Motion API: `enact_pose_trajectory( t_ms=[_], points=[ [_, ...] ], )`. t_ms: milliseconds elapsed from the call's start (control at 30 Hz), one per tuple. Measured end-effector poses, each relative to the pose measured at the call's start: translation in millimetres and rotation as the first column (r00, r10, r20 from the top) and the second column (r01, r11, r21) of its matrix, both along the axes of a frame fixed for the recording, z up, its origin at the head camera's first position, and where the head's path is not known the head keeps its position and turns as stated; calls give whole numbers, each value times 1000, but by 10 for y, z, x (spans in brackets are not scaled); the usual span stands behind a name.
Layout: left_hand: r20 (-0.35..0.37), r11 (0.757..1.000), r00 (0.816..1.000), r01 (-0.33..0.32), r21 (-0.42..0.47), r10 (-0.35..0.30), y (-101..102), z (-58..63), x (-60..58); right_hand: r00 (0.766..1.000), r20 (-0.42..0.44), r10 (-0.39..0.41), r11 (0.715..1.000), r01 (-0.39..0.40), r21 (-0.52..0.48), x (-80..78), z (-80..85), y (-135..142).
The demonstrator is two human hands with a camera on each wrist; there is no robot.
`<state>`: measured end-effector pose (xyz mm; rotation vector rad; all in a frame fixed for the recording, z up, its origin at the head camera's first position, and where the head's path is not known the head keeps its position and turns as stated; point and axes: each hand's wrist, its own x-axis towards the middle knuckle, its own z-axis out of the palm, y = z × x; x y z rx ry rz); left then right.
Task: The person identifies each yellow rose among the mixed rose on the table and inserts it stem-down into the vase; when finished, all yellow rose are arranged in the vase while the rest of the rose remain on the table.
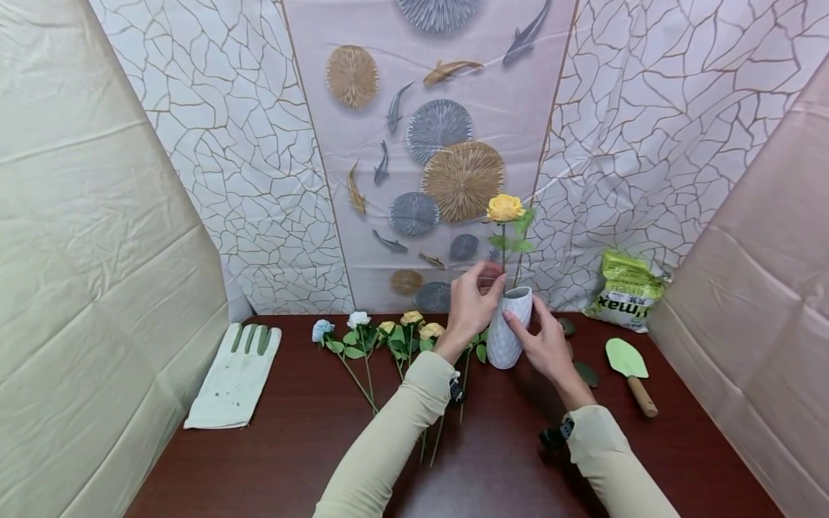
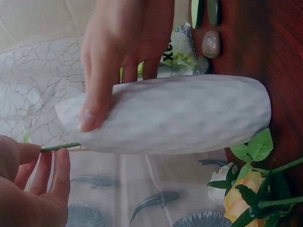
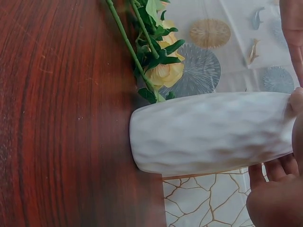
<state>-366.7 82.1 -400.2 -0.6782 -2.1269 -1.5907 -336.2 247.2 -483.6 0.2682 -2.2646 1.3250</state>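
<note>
A yellow rose [image 1: 506,208] stands upright above the mouth of a white dimpled vase [image 1: 504,342]. My left hand [image 1: 473,298] pinches the rose's green stem [image 2: 60,147] between thumb and fingers, right at the vase rim. The stem's lower end runs into the vase mouth and is hidden inside. With thumb on the near side and fingers round the far side, my right hand [image 1: 547,345] grips the vase near its top. The vase tilts slightly, its base at the tabletop.
Several more roses lie left of the vase, among them a blue one [image 1: 322,330] and a white one [image 1: 358,319]. A work glove [image 1: 236,378] lies far left. On the right are a green trowel [image 1: 627,358], dark stones [image 1: 586,374] and a green bag [image 1: 624,291].
</note>
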Motion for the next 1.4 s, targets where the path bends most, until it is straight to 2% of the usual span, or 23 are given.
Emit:
enact_pose_trajectory(
  t_ms=[300, 533, 800, 967, 1200, 1300, 1400],
  points=[
    [30, 994, 999, -20, -103, 23, 37, -111, 41, 999, 36, -2, 1000, 2, 9, 16, -13, -5],
    [34, 990, 999, -14, -143, 19, 34, -145, 51, 998, 66, 0, 1000, 0, 1, 25, -6, -11],
    [49, 985, 998, -42, -169, 50, 22, -174, 46, 999, 33, -4, 1000, 4, 2, 33, -11, -16],
    [59, 984, 998, -28, -175, 39, -24, -186, 42, 1000, 4, -4, 1000, 4, 3, 27, -16, -19],
    [74, 990, 997, 14, -142, -4, -278, -208, 16, 1000, 14, -1, 1000, 1, -15, 8, -22, -27],
    [89, 991, 996, 8, -131, 3, -468, -285, -7, 999, 36, -6, 1000, 7, -20, 7, -21, -24],
    [115, 990, 993, -13, -144, 30, -685, -413, -16, 999, 43, -10, 1000, 11, -27, 12, -17, -17]
  ],
)
